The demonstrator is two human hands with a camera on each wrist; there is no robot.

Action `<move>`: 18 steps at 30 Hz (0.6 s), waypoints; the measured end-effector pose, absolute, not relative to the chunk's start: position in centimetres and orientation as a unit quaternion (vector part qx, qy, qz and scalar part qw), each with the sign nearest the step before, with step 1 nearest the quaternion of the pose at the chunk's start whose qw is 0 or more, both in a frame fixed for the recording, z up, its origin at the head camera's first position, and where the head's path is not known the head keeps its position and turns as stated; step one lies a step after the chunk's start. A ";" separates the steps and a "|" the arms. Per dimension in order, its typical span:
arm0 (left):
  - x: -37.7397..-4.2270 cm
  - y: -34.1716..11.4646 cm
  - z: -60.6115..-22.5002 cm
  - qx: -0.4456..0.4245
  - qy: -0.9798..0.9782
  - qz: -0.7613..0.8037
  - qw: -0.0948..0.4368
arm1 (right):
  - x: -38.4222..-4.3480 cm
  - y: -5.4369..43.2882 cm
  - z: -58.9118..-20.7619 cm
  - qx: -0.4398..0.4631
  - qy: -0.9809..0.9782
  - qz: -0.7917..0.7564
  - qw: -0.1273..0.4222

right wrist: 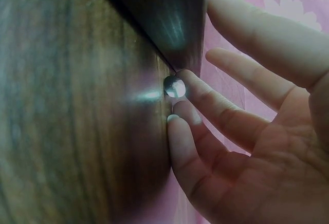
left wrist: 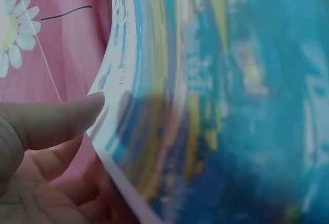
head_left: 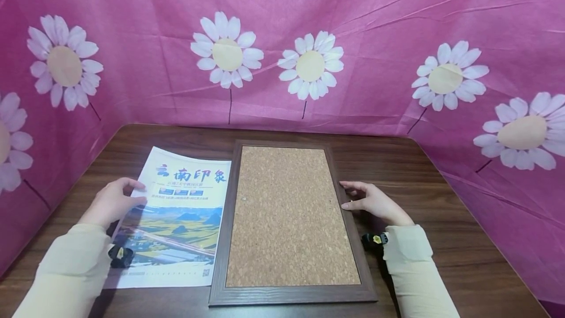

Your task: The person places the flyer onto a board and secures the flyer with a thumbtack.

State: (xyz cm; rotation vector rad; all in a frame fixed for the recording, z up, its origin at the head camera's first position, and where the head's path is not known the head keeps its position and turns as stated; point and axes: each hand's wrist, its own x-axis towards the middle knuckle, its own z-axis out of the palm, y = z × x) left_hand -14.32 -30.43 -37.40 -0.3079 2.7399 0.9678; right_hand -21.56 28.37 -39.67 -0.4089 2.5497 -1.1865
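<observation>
In the head view my left hand (head_left: 112, 200) is at the left edge of a printed poster (head_left: 176, 234) with large Chinese lettering and a landscape picture. The left wrist view shows the thumb (left wrist: 56, 121) on the poster's front and curled fingers behind, pinching its edge. Right of it lies a framed corkboard (head_left: 289, 215) with a brown rim. My right hand (head_left: 375, 202) touches the rim's right side with thumb and fingertips. In the right wrist view the fingers (right wrist: 221, 106) reach to the foot of the rim, by a small shiny round thing (right wrist: 175, 87).
Both things lie flat on a dark wood table (head_left: 441, 239), the poster's right edge against the corkboard's rim. A pink cloth (head_left: 375, 4) with white daisies hangs round the table's back and sides. Black straps (head_left: 121, 255) are on both wrists.
</observation>
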 end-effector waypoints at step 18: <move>-14.5 -31.3 -37.0 -0.064 0.935 0.336 0.092 | -21.3 28.4 -39.6 -0.147 0.886 -0.414 0.148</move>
